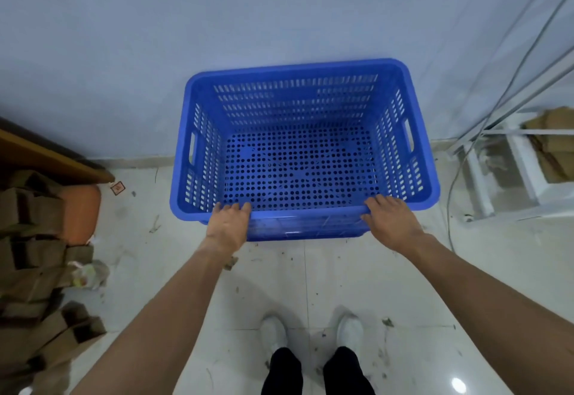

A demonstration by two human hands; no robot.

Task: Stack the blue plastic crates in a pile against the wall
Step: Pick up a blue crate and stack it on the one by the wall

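Note:
A blue plastic crate (298,90) with perforated walls and floor stands against the pale wall (217,21), its far rim touching it. The crate is empty inside. A second blue layer shows just under its near rim, so it seems to sit in another crate, mostly hidden. My left hand (228,227) grips the near rim at the left, fingers curled over the edge. My right hand (389,220) grips the same rim at the right.
Cardboard boxes (34,255) pile up at the left beside an orange stool (79,211) and a wooden tabletop (46,158). A white metal rack (512,158) with cables stands at the right. My white shoes (310,332) stand on the littered tiled floor.

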